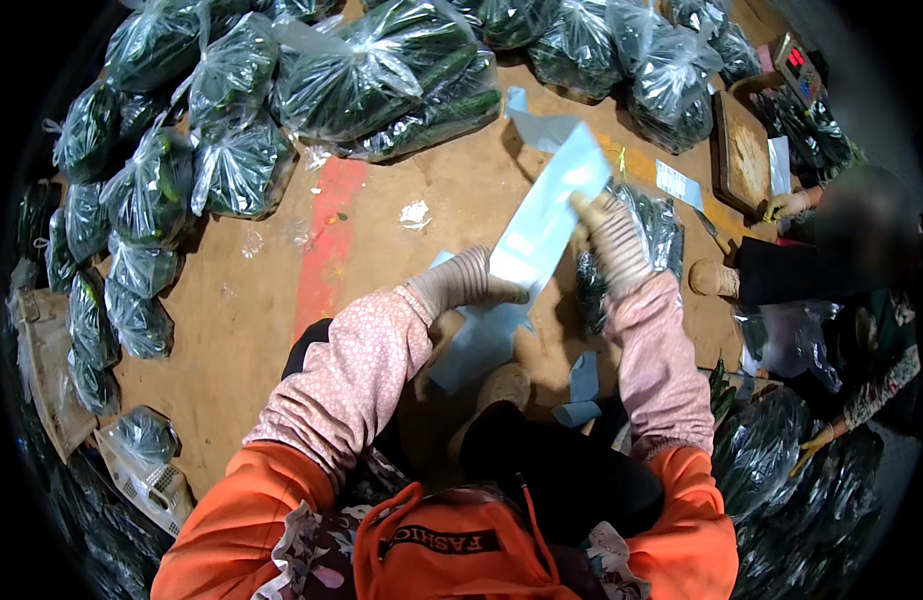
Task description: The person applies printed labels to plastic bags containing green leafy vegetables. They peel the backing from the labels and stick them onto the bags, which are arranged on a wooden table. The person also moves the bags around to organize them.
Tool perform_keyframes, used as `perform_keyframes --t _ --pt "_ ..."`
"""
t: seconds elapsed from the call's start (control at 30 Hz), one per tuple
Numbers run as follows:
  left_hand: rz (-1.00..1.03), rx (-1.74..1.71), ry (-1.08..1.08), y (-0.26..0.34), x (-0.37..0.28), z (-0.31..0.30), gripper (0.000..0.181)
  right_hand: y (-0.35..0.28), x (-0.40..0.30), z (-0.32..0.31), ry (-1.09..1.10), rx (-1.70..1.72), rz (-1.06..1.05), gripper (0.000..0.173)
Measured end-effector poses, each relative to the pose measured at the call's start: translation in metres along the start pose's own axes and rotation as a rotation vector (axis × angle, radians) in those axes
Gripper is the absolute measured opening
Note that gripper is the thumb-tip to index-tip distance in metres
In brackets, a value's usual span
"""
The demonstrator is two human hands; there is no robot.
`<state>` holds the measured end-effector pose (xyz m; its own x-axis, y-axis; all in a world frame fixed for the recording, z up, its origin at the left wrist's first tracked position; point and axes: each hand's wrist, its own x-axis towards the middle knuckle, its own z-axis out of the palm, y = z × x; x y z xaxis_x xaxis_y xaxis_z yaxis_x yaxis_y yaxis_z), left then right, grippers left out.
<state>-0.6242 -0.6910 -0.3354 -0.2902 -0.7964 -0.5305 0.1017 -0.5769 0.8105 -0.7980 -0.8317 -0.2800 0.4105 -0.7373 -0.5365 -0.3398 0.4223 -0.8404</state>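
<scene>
A long pale-blue strip of backing sheet (555, 202) slants up to the right between my two gloved hands. My left hand (476, 277), in a striped knit glove, grips its lower end, the thumb side pressed on the strip. Higher up, my right hand (600, 225) holds the strip's right edge. The far end curls away above, in paler folds. Another blue piece (476, 345) lies below my left hand near my shoe. Beside my right forearm rests a clear bag of dark green vegetables (656, 225), partly hidden by that arm.
Tied plastic bags of cucumbers (379, 67) line the top and left. A scale (743, 154), a labelled sheet (679, 184) and a knife (713, 232) lie at the right. A co-worker's gloved hand (788, 205) is by the scale; another person's hand (810, 450) touches bags lower right.
</scene>
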Motion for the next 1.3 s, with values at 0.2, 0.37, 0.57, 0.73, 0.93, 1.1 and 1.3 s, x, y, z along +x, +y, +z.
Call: perform_keyframes --t 0.2,0.37,0.57,0.73,0.93,1.1,1.3 --pt "-0.013 0.039 -0.020 0.007 -0.001 -0.001 0.038 -0.006 0.028 -0.049 0.116 0.428 -0.104 0.036" --pt "-0.011 0.012 -0.001 -0.004 0.006 -0.011 0.037 0.011 0.000 -0.021 -0.059 0.340 0.041 0.033" --pt "-0.031 0.055 0.008 0.002 -0.001 -0.012 0.032 -0.002 -0.004 -0.007 -0.153 0.213 -0.028 0.032" --pt "-0.024 0.035 0.019 0.003 0.000 -0.010 0.030 0.000 0.000 -0.006 -0.112 0.221 -0.038 0.029" --pt "-0.011 0.012 0.034 0.005 0.002 -0.009 0.034 0.009 0.008 -0.015 -0.103 0.221 -0.054 0.025" --pt "0.162 -0.254 0.102 0.012 -0.004 -0.007 0.033 0.004 -0.002 0.003 -0.084 0.252 -0.043 0.020" --pt "0.119 -0.261 0.247 0.026 -0.007 -0.002 0.026 0.016 -0.003 0.004 0.092 0.122 -0.111 0.026"
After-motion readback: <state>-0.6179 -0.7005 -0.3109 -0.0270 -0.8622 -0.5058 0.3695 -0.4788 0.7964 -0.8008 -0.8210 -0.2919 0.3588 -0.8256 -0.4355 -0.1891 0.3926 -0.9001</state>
